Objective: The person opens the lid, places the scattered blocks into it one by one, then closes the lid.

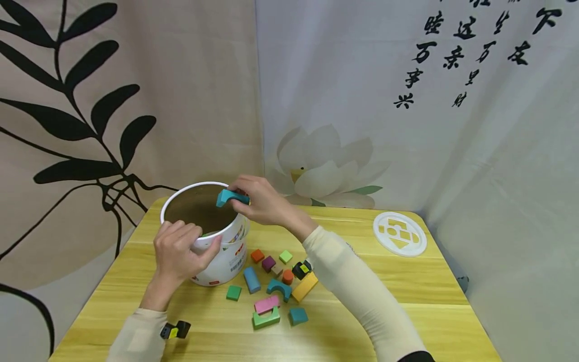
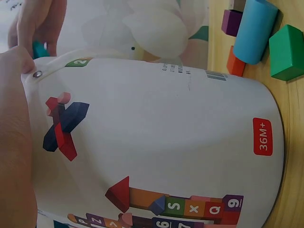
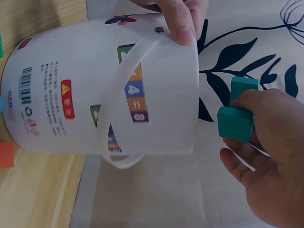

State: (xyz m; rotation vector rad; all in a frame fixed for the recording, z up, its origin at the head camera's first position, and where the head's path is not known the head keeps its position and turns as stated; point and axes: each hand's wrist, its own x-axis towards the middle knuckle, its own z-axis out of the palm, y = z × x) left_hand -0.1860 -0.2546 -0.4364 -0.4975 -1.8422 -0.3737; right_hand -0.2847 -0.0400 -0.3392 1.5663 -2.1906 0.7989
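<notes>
A white bucket [image 1: 221, 259] with printed labels stands on the table, its open top tipped toward the head camera. My left hand [image 1: 178, 251] grips the near rim, thumb on the outer wall; in the right wrist view that thumb [image 3: 183, 28] shows beside the handle rivet. Over the far right part of the rim, my right hand [image 1: 262, 201] pinches a teal arch block [image 1: 232, 197] between thumb and fingers. The right wrist view shows both ends of this arch block [image 3: 235, 124] beyond the bucket's mouth. The bucket's contents are mostly hidden.
Several blocks lie right of the bucket, among them a blue cylinder [image 1: 252, 280], a teal arch [image 1: 279, 288], a pink block [image 1: 267, 304], a green notched block [image 1: 266, 319] and a yellow block [image 1: 305, 287]. A white cutout disc [image 1: 383, 232] rests at the table's far right.
</notes>
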